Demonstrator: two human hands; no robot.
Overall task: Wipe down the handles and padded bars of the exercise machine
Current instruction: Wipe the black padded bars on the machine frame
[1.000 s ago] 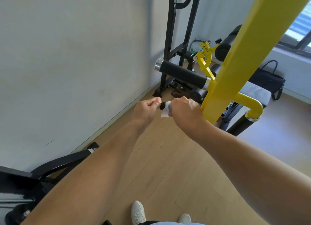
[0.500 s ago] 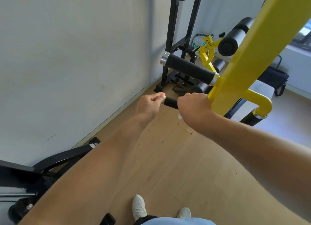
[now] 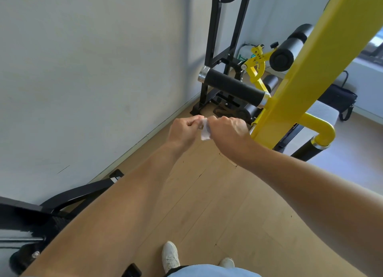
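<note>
A yellow beam (image 3: 323, 54) of the exercise machine slants across the right side. A short black handle juts left from its lower end and is almost wholly hidden under my hands. My right hand (image 3: 227, 130) is curled round that handle with a white wipe (image 3: 205, 132) bunched under it, the wipe showing at the hand's left edge. My left hand (image 3: 184, 129) pinches the handle's outer tip. Above them a longer black padded handle (image 3: 232, 88) with a silver end cap sticks out from the beam. A thick black foam roller (image 3: 290, 48) sits further back.
A white wall (image 3: 83, 69) runs close along the left. A black upright frame (image 3: 223, 38) stands in the corner. Another black grip on a yellow elbow (image 3: 310, 150) points down at the right. A black machine base (image 3: 41, 210) lies at lower left. My shoes (image 3: 171, 256) stand on the wooden floor.
My right hand has slid left along the short handle toward my left hand, covering the black section seen half a second ago. The white wipe shows again between the hands.
</note>
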